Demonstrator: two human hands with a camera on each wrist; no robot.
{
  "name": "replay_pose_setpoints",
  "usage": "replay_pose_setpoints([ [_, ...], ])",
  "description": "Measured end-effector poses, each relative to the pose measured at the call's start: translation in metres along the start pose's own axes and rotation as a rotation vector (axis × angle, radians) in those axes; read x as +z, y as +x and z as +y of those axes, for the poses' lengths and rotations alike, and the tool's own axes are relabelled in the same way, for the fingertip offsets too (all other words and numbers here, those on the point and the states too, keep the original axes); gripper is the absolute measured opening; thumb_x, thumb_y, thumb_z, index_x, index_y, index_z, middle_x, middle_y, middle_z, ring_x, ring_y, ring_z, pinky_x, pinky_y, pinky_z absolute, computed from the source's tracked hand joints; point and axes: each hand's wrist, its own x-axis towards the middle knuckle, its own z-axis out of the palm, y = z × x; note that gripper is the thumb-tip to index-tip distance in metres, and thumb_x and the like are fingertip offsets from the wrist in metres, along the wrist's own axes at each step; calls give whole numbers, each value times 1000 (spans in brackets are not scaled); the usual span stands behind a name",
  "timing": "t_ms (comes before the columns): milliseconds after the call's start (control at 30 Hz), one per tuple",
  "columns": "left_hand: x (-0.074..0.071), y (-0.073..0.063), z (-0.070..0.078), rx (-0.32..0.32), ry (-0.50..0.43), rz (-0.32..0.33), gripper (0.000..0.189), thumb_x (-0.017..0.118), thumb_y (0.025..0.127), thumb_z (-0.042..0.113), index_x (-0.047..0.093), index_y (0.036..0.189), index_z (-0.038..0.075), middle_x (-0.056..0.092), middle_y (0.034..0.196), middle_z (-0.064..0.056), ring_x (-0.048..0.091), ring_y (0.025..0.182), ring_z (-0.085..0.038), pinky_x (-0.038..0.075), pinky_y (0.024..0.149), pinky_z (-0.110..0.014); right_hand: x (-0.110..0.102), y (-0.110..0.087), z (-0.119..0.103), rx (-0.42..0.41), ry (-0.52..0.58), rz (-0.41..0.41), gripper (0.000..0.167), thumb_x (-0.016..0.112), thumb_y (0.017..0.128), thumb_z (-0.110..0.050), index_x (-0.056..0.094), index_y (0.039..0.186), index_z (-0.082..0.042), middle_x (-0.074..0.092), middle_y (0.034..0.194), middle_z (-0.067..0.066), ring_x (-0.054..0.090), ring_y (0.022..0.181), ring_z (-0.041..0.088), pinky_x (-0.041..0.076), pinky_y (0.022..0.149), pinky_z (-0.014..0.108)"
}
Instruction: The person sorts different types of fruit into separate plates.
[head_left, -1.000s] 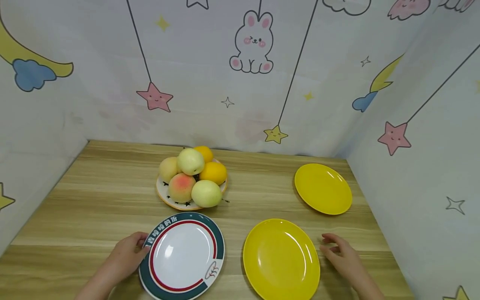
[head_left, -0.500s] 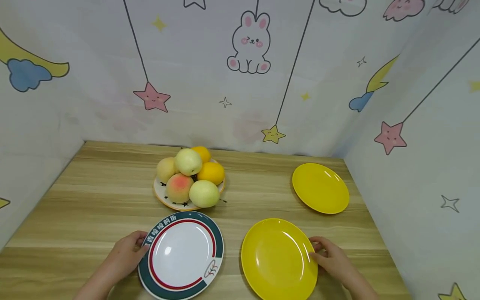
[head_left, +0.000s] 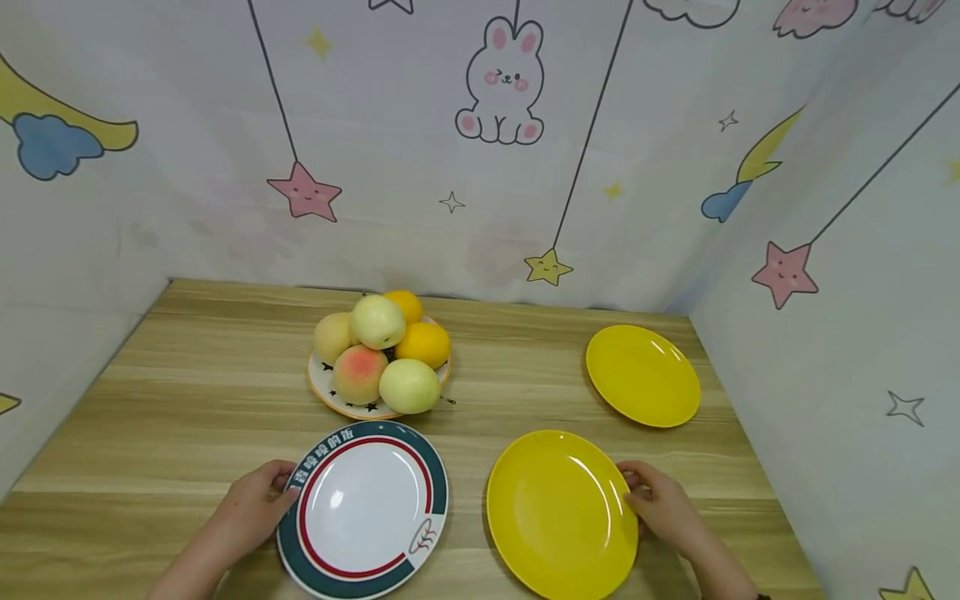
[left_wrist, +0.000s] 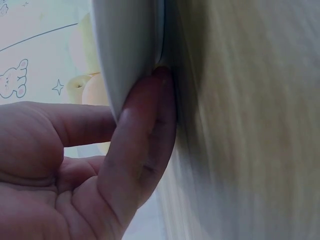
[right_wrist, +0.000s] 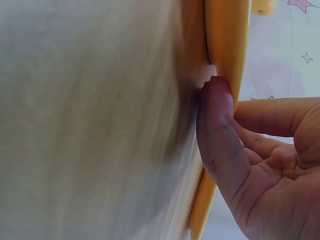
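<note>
Green-rimmed plate (head_left: pixel 367 507) sits just nearside of the fruit plate (head_left: pixel 321 383), its left rim pinched between thumb and fingers of the left hand (head_left: pixel 251 507). The right hand (head_left: pixel 662 504) likewise pinches the right rim of a yellow plate (head_left: pixel 562 512), nearside and right of the fruit plate. I can read white Chinese characters ending 的饭 on the green rim. Wooden table (head_left: pixel 468 425) shows between both held plates and left of the fruit plate.

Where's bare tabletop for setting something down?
Free: wooden table left of the star-patterned white fruit plate, and between that plate and the far yellow round plate. Crowded: near middle, where the left hand grips the green-rimmed white round plate and the right hand the near yellow round plate; only a strip between.
</note>
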Motion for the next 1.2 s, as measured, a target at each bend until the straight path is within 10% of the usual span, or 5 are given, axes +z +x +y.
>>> replay_pose_setpoints([
  [1200, 6, 0, 8, -61, -78, -34, 44, 58, 102, 10, 50, 135, -17, 65, 118, -30, 63, 103, -34, 51, 97, -59, -10, 33, -14, -69, -270, 20, 38, 62, 92, 6, 66, 130, 2, 71, 103, 14, 65, 84, 20, 54, 72, 31],
])
